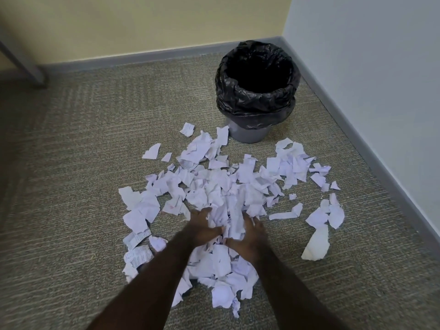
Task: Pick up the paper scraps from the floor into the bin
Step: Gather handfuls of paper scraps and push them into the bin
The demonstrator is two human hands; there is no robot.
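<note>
torn paper scraps [221,184], matt white and creased, some printed, lie on rough, ribbed beige carpet [83,163]. the grey plastic bin [247,135] is smooth, lined with a glossy, crinkled black plastic bag [257,103].

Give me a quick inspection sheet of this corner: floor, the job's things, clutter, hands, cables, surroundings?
Surface: brown-grey carpet, visible around the scraps.
Job's things: pile of torn white paper scraps spread on the carpet; bin with black liner stands upright beyond the pile, in the corner; its inside is too dark to see.
Clutter: nothing seen apart from the scraps.
Hands: left hand and right hand gather a bunch of scraps between them, fingers curled round the paper.
Cables: nothing seen.
Surroundings: yellow wall behind, pale wall on the right, grey baseboard, grey furniture leg at upper left.
</note>
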